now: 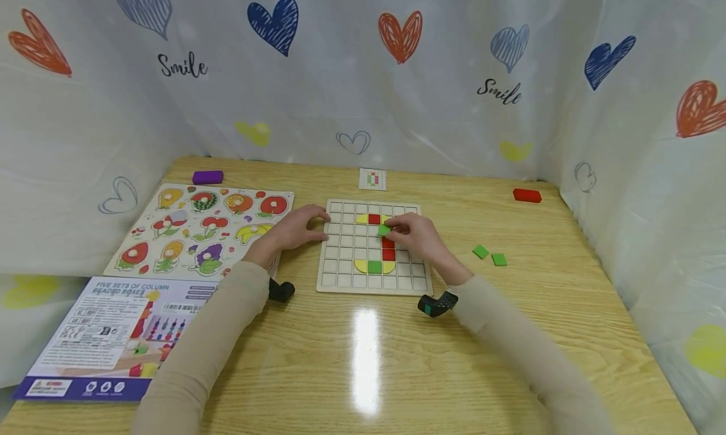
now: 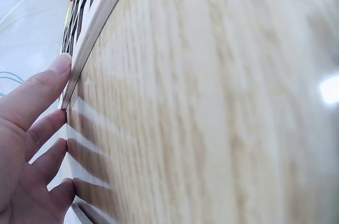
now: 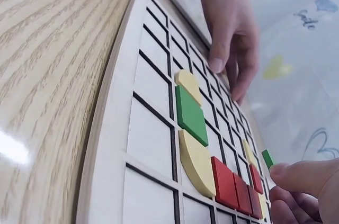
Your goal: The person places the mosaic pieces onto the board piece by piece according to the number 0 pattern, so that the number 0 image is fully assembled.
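Observation:
A wooden grid board (image 1: 340, 280) lies on the table. My right hand (image 1: 418, 234) pinches a green square tile (image 1: 384, 231) between thumb and fingers over the board's upper middle. In the right wrist view the green tile (image 3: 268, 158) is raised above the grid. Set in the cells are a red tile (image 1: 374, 219) between yellow rounded pieces, red tiles (image 1: 388, 253) down the right side, and a lower green tile (image 1: 374, 267) flanked by yellow rounded pieces (image 1: 360, 266). My left hand (image 1: 297, 227) touches the board's left edge with thumb and fingertips, fingers loosely bent.
Two loose green tiles (image 1: 490, 255) lie right of the board. A small pattern card (image 1: 372, 179) is behind it. On the left are a fruit puzzle board (image 1: 227, 230) and a printed box sheet (image 1: 102, 334). A purple block (image 1: 207, 177) and a red block (image 1: 527, 195) sit farther back.

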`<state>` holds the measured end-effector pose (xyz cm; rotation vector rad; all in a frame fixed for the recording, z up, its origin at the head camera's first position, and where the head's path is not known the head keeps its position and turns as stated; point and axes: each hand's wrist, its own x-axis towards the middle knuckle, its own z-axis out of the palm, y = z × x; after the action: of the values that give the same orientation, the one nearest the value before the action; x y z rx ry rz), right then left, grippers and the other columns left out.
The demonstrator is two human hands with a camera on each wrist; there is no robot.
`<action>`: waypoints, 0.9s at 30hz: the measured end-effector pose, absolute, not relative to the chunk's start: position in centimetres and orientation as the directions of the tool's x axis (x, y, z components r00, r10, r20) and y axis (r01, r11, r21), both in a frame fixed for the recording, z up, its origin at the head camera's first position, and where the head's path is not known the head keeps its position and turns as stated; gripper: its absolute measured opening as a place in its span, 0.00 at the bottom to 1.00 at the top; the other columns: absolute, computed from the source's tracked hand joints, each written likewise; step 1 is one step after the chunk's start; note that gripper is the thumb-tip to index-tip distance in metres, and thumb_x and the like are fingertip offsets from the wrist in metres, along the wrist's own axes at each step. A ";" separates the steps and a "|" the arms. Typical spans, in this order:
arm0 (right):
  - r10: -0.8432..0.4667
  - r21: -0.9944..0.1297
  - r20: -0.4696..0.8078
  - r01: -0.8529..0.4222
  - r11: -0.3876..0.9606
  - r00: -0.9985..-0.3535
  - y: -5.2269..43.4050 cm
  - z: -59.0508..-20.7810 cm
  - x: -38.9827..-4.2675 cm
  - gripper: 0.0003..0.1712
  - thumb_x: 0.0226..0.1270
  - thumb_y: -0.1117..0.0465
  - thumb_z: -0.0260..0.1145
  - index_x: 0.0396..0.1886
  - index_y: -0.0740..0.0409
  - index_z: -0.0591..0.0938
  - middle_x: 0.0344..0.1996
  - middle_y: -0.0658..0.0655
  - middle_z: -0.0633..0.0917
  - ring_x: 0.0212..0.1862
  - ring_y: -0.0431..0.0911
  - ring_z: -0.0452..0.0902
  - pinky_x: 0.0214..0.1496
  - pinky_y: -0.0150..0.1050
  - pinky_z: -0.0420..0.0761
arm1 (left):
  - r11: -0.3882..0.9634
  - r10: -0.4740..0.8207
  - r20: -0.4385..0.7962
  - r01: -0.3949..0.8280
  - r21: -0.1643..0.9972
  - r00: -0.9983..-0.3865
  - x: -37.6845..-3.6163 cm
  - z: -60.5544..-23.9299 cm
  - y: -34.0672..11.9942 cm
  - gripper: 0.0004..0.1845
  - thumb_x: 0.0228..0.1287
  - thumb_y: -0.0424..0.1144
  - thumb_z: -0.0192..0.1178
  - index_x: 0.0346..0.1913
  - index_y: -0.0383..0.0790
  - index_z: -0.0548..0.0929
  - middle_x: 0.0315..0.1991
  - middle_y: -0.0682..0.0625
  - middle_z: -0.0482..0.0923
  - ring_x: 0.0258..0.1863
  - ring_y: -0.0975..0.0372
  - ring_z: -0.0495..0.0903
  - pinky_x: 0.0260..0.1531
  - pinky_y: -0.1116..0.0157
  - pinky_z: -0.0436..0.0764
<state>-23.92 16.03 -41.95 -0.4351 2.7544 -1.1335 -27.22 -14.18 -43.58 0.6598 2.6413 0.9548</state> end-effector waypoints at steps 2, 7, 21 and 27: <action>-0.333 -0.685 0.001 -0.243 0.687 -0.943 15.4 -42.1 -24.2 0.17 0.67 0.61 0.67 0.54 0.59 0.84 0.50 0.59 0.82 0.48 0.49 0.80 0.51 0.43 0.80 | 0.680 0.497 -0.084 0.328 0.656 -0.864 -27.2 -43.6 -14.2 0.22 0.64 0.41 0.66 0.58 0.38 0.78 0.68 0.39 0.66 0.70 0.48 0.60 0.70 0.50 0.58; -0.386 -0.652 0.012 -0.300 0.696 -0.922 13.8 -42.4 -24.9 0.16 0.66 0.62 0.68 0.53 0.59 0.85 0.47 0.57 0.83 0.46 0.46 0.80 0.49 0.40 0.80 | 0.678 0.499 -0.083 0.328 0.658 -0.863 -27.3 -43.7 -14.3 0.22 0.64 0.41 0.66 0.58 0.38 0.78 0.68 0.39 0.67 0.70 0.48 0.61 0.70 0.50 0.58; -0.420 -0.584 0.063 -0.375 0.720 -0.905 12.2 -42.8 -25.5 0.15 0.66 0.65 0.67 0.52 0.63 0.85 0.45 0.59 0.83 0.43 0.48 0.77 0.47 0.42 0.78 | 0.677 0.500 -0.086 0.327 0.659 -0.862 -27.5 -43.7 -14.2 0.22 0.64 0.41 0.67 0.58 0.38 0.78 0.67 0.40 0.68 0.70 0.49 0.61 0.70 0.51 0.58; -0.428 -0.554 0.073 -0.393 0.734 -0.901 11.6 -42.8 -25.8 0.15 0.66 0.65 0.67 0.51 0.64 0.85 0.44 0.60 0.83 0.44 0.48 0.77 0.46 0.40 0.78 | 0.677 0.501 -0.088 0.326 0.660 -0.861 -27.5 -43.7 -14.2 0.21 0.64 0.41 0.66 0.58 0.38 0.77 0.67 0.40 0.68 0.70 0.49 0.61 0.70 0.51 0.58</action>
<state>-25.77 11.63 -42.84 -0.6798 2.8698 -0.8962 -27.52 -14.16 -43.67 0.6622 2.6304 0.9600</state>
